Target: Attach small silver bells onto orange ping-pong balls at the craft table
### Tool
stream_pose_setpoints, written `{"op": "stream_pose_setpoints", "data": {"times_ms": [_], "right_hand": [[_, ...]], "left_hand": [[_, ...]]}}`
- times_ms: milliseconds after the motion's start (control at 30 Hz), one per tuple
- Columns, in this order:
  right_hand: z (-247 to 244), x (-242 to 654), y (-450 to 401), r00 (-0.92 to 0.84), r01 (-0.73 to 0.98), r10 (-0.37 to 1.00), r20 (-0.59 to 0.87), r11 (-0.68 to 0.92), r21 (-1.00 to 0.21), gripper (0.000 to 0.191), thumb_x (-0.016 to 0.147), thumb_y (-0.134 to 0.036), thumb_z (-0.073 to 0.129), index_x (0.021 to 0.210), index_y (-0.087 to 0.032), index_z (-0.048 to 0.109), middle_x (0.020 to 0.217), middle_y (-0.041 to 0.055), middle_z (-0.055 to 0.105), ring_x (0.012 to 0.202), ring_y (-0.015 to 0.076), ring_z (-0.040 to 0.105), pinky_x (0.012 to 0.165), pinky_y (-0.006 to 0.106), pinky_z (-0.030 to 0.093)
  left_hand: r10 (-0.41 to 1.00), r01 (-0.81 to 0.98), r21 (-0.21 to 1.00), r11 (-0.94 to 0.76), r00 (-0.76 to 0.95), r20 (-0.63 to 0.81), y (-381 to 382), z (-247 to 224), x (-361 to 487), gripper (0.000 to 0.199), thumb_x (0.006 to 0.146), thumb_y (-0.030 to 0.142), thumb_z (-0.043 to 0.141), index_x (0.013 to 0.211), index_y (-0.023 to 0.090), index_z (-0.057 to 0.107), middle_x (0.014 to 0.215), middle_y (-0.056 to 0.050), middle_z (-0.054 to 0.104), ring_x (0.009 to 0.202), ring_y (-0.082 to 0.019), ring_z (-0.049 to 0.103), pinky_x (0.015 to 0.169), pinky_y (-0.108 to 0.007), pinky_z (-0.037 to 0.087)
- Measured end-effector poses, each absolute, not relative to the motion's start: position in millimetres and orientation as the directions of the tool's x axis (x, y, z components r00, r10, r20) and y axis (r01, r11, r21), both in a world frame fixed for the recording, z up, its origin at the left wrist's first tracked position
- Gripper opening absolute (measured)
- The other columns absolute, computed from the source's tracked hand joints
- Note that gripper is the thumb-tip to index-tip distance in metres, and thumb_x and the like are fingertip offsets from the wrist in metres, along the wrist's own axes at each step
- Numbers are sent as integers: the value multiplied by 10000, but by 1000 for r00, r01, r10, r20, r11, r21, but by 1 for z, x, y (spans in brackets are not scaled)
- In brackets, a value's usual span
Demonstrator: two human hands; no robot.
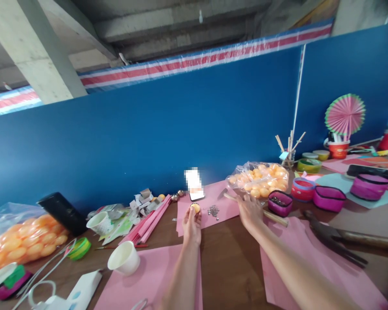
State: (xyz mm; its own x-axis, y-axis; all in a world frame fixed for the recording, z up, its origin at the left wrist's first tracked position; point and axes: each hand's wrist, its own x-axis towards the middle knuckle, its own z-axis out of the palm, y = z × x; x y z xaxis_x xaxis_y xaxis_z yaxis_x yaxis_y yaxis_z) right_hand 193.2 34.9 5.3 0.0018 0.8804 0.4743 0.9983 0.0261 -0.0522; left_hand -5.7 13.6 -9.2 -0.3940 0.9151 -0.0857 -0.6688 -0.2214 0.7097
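Holding near the far edge of the brown bench [226, 267]
The left hand [191, 226] is pinching a small yellow round piece [195, 208]; the right hand [250, 212] is gripping a wooden-handled tool [277, 218].

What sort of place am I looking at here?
Likely a craft workspace, perhaps inside an unfinished building: a pink paper sheet and a bag of orange balls lie on the table, and a bare concrete pillar rises behind the blue partition.

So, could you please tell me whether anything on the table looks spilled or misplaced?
Mainly the small metallic pieces: they lie loose on the pink paper, beside the left hand, rather than in a container, though possibly deliberately.
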Motion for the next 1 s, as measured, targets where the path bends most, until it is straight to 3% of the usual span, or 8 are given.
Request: {"op": "stream_pose_setpoints", "data": {"times_ms": [400,467,600,700,767,1000], "right_hand": [[2,194,38,25,993,905,425,26,-113,295,817,-138,372,991,-244,585,917,95,530,869,229,469,697,328,311],[5,192,35,-25,983,884,467,108,-151,311,822,-148,372,1047,-260,557,963,89,531,902,235,458,729,336,314],[11,180,26,-240,886,780,578,420,-198,314,832,-163,374,1089,-253,530,1070,66,526,968,218,434,805,323,317],[10,170,21,-391,782,734,556,583,-220,238,834,-195,388,912,-207,612,888,64,586,893,201,469,773,305,347],[7,165,20,-457,726,723,518,640,-253,224,831,-210,404,837,-191,627,774,58,591,810,185,490,724,286,367],[3,160,20,-517,648,702,490,695,-312,215,825,-226,426,853,-204,639,749,56,606,751,175,506,649,259,373]], "left_hand": [[915,-661,718,-219,-394,-85,13,-7,-5,204,655,235,655,815,125,594,800,-62,641,686,-110,611,628,-202,490],[915,-666,713,-218,-394,-89,13,-7,-5,196,655,231,653,807,123,595,786,-64,642,678,-111,611,629,-208,491],[916,-673,707,-219,-392,-89,14,-8,-4,193,656,234,652,800,120,593,773,-63,639,700,-123,614,652,-222,493],[916,-668,713,-214,-390,-90,15,-9,-4,200,660,236,647,815,122,593,788,-66,638,714,-125,614,663,-225,490],[918,-661,723,-203,-385,-94,15,-9,-4,198,660,235,646,814,124,591,788,-67,638,715,-125,613,666,-226,489],[954,-651,743,-156,-295,-57,10,-5,-2,277,677,221,618,942,165,562,816,-51,641,738,-132,617,726,-269,481]]}}
